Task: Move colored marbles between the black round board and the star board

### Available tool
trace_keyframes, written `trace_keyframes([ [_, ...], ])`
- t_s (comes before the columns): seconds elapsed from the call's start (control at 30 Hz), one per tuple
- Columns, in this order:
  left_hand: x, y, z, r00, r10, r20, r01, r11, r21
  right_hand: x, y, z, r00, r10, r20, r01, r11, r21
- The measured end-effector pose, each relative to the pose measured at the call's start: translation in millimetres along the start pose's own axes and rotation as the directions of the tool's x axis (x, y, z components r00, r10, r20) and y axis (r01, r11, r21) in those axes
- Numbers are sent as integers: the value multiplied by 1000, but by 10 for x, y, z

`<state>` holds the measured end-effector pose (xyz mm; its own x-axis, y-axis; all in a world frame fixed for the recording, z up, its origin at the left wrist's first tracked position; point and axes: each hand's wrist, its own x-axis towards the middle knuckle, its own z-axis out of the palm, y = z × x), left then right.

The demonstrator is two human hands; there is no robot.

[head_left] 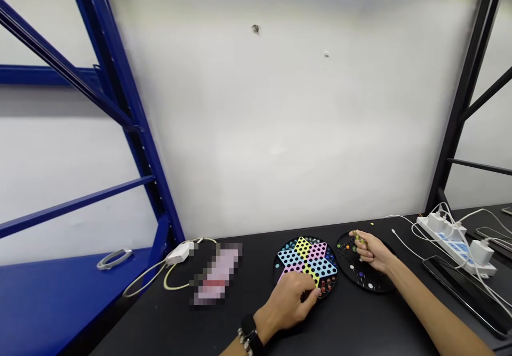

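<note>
A round Chinese checkers board (290, 260) lies on the black table, with a yellow, pink and light-blue star full of holes. Small coloured pieces sit in the compartments around the star, red ones (328, 285) at the near right. My left hand (290, 297) is over the board's near edge, its fingers curled downward and closed; the fingertips are mostly hidden. Just right of the board lies a round black lid (374, 282) with several loose coloured pieces on it. Above the lid, my right hand (372, 252) is closed on small yellow-green pieces (357, 236).
To the left are a blurred pink item (220, 273) and a white adapter (180, 252) with its cable. A white power strip (456, 244) with plugs and a dark phone (464, 286) lie at right. Behind rises a white wall (280, 132), with a blue metal frame (132, 105) at left.
</note>
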<state>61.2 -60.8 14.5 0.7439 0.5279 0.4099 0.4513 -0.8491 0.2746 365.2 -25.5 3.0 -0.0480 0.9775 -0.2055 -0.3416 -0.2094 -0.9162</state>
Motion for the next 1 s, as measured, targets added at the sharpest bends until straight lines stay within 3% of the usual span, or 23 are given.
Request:
trace_keyframes([
  [0.13,0,-4,6,1000,-11,11,11,1000,-12,26,-21,-47,995,49,91,-70,967,244],
  [0.27,-3,-7,7,1000,-16,15,16,1000,-13,34,-5,-24,988,58,141,-99,948,302],
  [0.73,-5,-32,11,1000,-18,-2,18,1000,-16,22,96,216,997,81,2,-77,935,345],
  [0.87,6,-185,-72,996,-69,-58,71,997,24,9,110,384,994,87,73,-106,937,332],
  [1.0,-27,-508,-234,965,-193,-175,205,977,57,-6,122,654,985,107,135,-141,951,275],
])
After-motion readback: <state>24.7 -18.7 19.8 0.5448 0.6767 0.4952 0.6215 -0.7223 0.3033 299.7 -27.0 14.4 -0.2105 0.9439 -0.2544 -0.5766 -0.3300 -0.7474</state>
